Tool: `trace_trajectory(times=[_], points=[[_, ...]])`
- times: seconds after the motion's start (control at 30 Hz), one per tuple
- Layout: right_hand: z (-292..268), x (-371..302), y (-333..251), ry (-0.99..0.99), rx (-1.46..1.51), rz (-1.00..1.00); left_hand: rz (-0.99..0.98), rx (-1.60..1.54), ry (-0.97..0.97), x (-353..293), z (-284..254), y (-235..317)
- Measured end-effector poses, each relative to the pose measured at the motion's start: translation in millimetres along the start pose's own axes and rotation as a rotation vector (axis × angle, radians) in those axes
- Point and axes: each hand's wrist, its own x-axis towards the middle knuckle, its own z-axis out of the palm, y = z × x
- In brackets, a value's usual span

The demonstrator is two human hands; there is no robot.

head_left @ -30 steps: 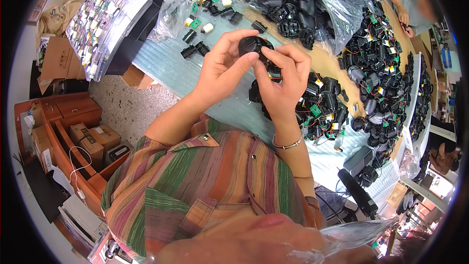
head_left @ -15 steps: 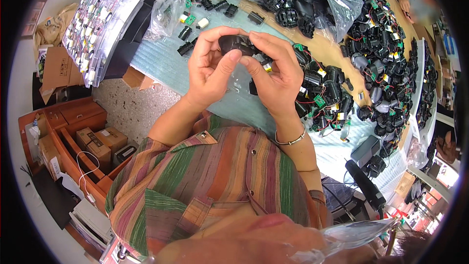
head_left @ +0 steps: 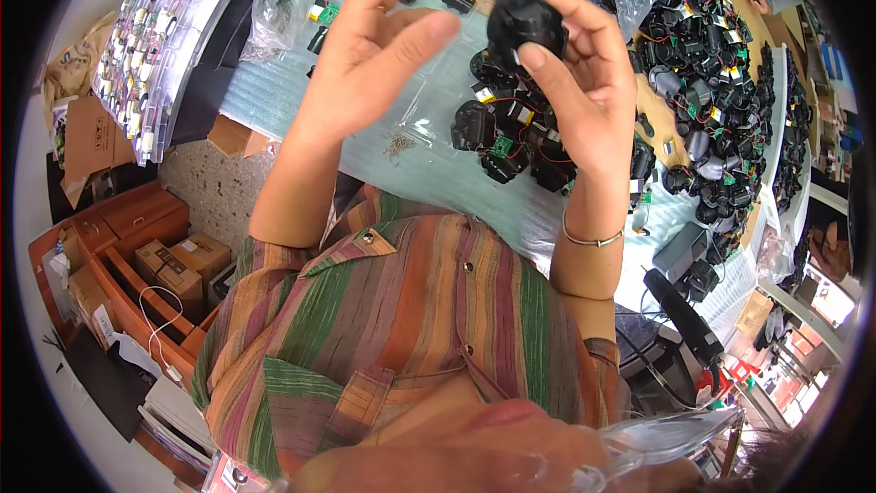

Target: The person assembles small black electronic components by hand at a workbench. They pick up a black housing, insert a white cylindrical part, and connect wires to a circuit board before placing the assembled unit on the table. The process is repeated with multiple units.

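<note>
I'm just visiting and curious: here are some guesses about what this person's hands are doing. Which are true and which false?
1. The right hand holds a small black part raised above the table. True.
2. The left hand grips a screwdriver. False: it holds no tool; its fingers are spread beside the black part.
3. A thin bracelet sits on the right wrist. True.
4. The table in front is bare. False: many black parts with wires lie on it.
5. The person wears a plain white shirt. False: the striped shirt is green, orange and brown.
</note>
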Motion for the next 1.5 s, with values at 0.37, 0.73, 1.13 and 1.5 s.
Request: trace_trajectory(times=[0.37, 0.73, 1.13, 1.5], points=[[-14.1, -49.9, 16.1, -0.180, -1.123, -0.022, 0.008, 0.866, -0.173, -5.2, -69.4, -62.2], [-7.9, -55.8, 13.8, -0.176, -1.229, -0.023, 0.163, 0.937, -0.092, 55.0, -15.5, -100.3], [-8.2, -53.3, 8.6, -0.129, -1.115, -0.092, -0.092, 0.766, -0.050, 95.4, 9.5, -113.0], [27.0, -71.5, -95.3, -0.012, 0.373, -0.449, 0.005, 0.405, 0.151, 97.3, -14.9, -114.7]])
